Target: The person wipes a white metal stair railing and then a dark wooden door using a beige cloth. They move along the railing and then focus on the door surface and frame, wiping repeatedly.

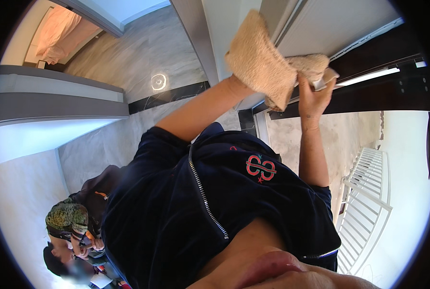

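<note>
A thick tan towelling cloth [262, 55] covers my left hand, hiding its fingers; only the wrist shows below the cloth's edge. Up against the grey panel beside it, a bunched tan end of cloth [309, 65] meets my right hand [316, 96]. The right fingers are closed on that end, with the thumb against it. A small pale grey and tan flap [326, 79] sticks out by these fingers; I cannot make out whether it is part of the cloth. Both arms are raised in front of me.
A grey door or frame panel [342, 24] and a dark beam [383, 91] stand close ahead. White railings [366, 197] lie at right. On the left are a grey-framed wall edge [56, 103] and a doorway to a tiled floor [143, 53]. Another person [75, 226] is low at left.
</note>
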A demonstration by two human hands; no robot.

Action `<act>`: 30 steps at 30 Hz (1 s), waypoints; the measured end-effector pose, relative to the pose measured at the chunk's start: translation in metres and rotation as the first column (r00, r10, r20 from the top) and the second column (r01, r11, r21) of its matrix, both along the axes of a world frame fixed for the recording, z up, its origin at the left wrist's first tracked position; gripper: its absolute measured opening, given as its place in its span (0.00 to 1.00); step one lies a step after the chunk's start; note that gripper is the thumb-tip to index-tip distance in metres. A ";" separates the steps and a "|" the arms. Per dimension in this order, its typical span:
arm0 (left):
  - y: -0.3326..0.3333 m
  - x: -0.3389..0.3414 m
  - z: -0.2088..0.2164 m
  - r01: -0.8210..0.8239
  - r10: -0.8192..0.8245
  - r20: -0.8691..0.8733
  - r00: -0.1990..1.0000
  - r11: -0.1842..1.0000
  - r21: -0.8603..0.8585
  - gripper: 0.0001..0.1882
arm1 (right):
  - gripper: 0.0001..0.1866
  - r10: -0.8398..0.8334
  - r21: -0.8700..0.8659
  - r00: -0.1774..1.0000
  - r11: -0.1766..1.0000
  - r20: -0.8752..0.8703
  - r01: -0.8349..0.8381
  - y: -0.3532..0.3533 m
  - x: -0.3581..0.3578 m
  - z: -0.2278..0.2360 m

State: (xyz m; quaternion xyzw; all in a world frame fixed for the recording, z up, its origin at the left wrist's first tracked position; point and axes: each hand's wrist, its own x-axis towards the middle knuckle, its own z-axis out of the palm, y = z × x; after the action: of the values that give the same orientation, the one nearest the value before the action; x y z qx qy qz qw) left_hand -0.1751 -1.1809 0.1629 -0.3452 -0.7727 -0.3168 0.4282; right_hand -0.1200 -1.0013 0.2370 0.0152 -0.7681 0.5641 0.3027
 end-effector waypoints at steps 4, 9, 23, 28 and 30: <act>-0.007 -0.036 0.066 0.277 -0.272 -0.061 0.960 0.954 0.114 0.32 | 0.30 -0.042 0.016 0.969 0.999 -0.245 0.047 -0.001 -0.021 0.061; -0.014 -0.041 0.082 0.225 -0.229 -0.005 0.973 0.951 0.210 0.32 | 0.28 -0.093 0.092 0.938 0.987 -0.333 0.131 -0.030 -0.032 0.063; -0.002 -0.023 -0.065 0.104 -0.130 0.233 0.964 0.988 0.118 0.37 | 0.30 -0.208 0.022 0.978 0.978 0.010 0.208 -0.021 -0.012 -0.068; -0.005 -0.029 -0.110 0.065 -0.083 0.308 0.948 0.996 0.069 0.39 | 0.27 -0.042 -0.045 0.996 0.998 0.078 0.046 -0.005 -0.007 -0.070; -0.007 -0.029 -0.139 0.051 -0.062 0.342 0.938 0.998 0.041 0.40 | 0.27 -0.061 -0.075 0.989 0.995 0.134 0.071 -0.003 -0.003 -0.085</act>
State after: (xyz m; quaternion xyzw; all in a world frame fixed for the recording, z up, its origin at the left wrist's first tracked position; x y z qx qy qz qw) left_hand -0.2038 -1.1880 0.0241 -0.3002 -0.8202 -0.3962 0.2832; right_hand -0.1227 -1.0044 0.1525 -0.0595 -0.7635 0.5836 0.2701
